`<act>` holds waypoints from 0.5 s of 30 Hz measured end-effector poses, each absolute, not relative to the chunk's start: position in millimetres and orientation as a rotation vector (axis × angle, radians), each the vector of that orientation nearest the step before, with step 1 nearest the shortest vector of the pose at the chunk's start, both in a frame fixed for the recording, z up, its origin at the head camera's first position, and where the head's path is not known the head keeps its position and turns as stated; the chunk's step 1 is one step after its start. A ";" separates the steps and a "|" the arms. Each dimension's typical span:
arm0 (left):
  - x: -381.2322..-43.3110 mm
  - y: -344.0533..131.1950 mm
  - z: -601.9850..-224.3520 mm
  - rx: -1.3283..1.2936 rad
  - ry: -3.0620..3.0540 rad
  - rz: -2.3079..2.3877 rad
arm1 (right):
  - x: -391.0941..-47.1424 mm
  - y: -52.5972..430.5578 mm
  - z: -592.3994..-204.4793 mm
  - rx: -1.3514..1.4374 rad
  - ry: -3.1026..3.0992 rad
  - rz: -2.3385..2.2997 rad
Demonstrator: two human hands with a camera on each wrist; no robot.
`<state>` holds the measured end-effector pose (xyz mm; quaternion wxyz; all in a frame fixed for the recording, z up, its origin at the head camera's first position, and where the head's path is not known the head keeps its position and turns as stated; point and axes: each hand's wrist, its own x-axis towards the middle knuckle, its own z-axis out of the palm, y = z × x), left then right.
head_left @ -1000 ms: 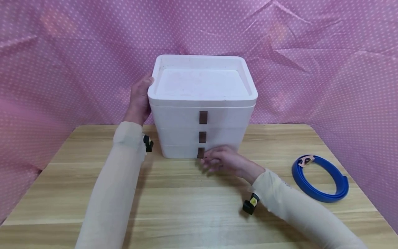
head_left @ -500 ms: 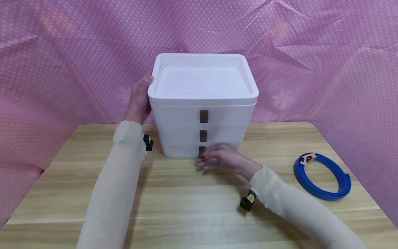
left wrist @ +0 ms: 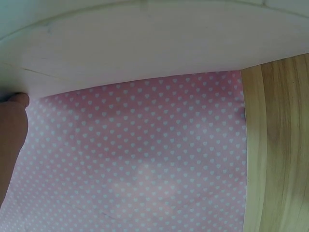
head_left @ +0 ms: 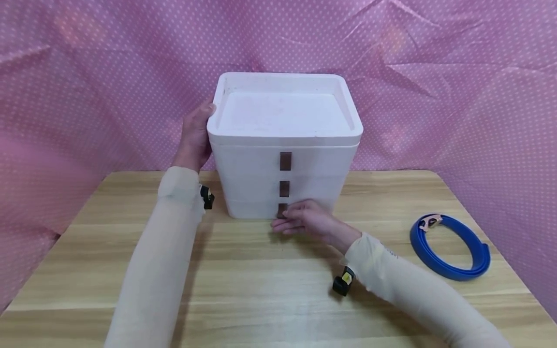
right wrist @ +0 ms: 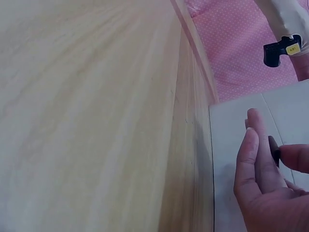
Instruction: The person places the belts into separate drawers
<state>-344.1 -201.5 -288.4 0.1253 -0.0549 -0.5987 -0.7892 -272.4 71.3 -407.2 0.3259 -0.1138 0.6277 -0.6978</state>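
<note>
A white plastic drawer box (head_left: pixel 248 188) with a recessed top stands on the table, its drawer fronts closed. Three brown pull tabs run down its front. My left hand (head_left: pixel 196 133) braces the box's left side, thumb at the upper rim; its other fingers are mostly hidden. In the left wrist view a digit (left wrist: pixel 18 100) touches the white wall. With thumb and finger, my right hand (head_left: pixel 311 221) pinches the lowest pull tab (head_left: pixel 281 209). The right wrist view shows this tab (right wrist: pixel 273 147) between thumb and fingers, the remaining fingers extended below it.
A coiled blue belt (head_left: pixel 450 268) with a metal buckle lies at the right of the wood-grain table (head_left: pixel 261 299). Pink dotted cloth (head_left: pixel 426 96) hangs close behind the box and along both sides.
The right hand has shifted slightly left, its lower fingers straightening and its thumb coming onto the lowest tab. The left hand stays on the box's side.
</note>
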 end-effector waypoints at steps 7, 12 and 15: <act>-343.6 -201.4 -286.9 -0.152 -1.746 -2.303 | -273.1 71.5 -406.4 -0.286 1.681 -1.814; -343.4 -200.8 -287.5 -0.148 -1.762 -2.294 | -272.6 72.5 -409.7 -0.281 1.687 -1.825; -343.8 -200.8 -288.1 -0.157 -1.764 -2.285 | -272.1 73.1 -411.1 -0.294 1.682 -1.839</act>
